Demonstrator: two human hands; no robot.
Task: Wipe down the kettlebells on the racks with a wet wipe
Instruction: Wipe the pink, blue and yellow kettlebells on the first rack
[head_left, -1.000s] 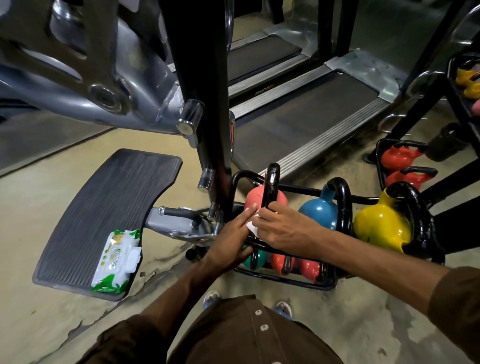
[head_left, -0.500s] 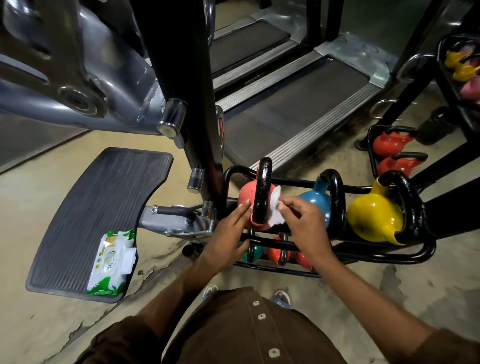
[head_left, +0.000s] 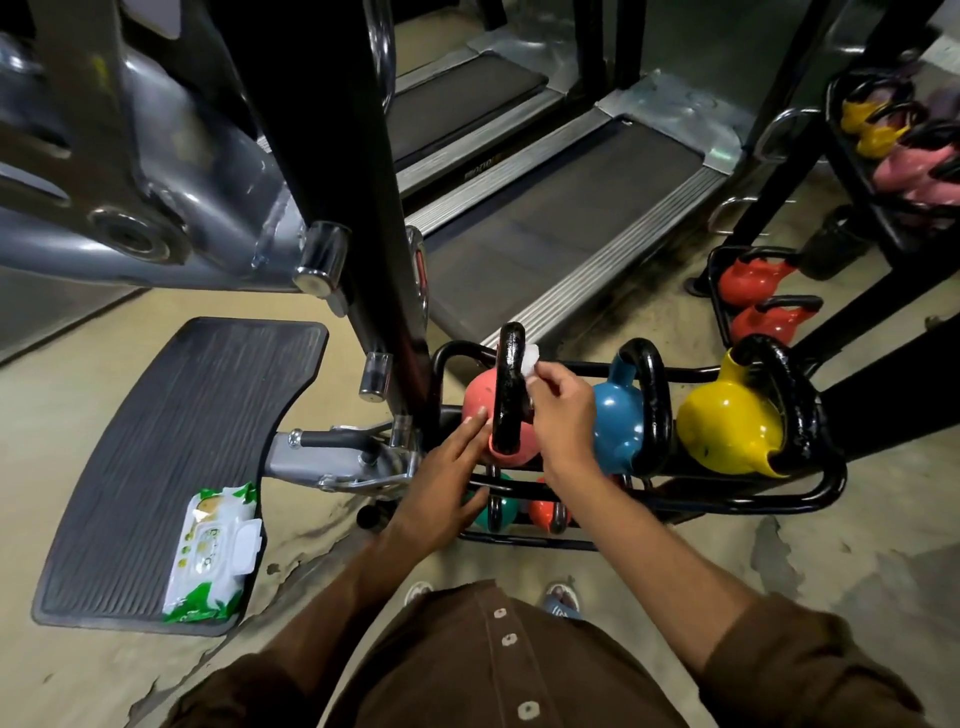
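Note:
A pink kettlebell (head_left: 480, 400) with a black handle (head_left: 509, 384) stands at the left end of a low black rack (head_left: 727, 499). My right hand (head_left: 558, 410) pinches a white wet wipe (head_left: 529, 359) against the upper right side of that handle. With straight fingers, my left hand (head_left: 447, 483) touches the pink bell's lower left side. A blue kettlebell (head_left: 618, 421) and a yellow kettlebell (head_left: 727, 426) stand further right on the same rack. On the lower tier sit smaller green (head_left: 496, 514) and orange (head_left: 543, 512) bells.
A pack of wet wipes (head_left: 213, 551) lies on a ribbed black footplate (head_left: 171, 447) at left. A black machine post (head_left: 363, 208) rises just behind the rack. Treadmills (head_left: 561, 223) lie beyond. Red kettlebells (head_left: 753, 280) and a second rack (head_left: 893, 135) stand at right.
My right hand has moved the wipe from the pink bell's body up along the right side of its handle to near the top. The left hand has stayed against the bell.

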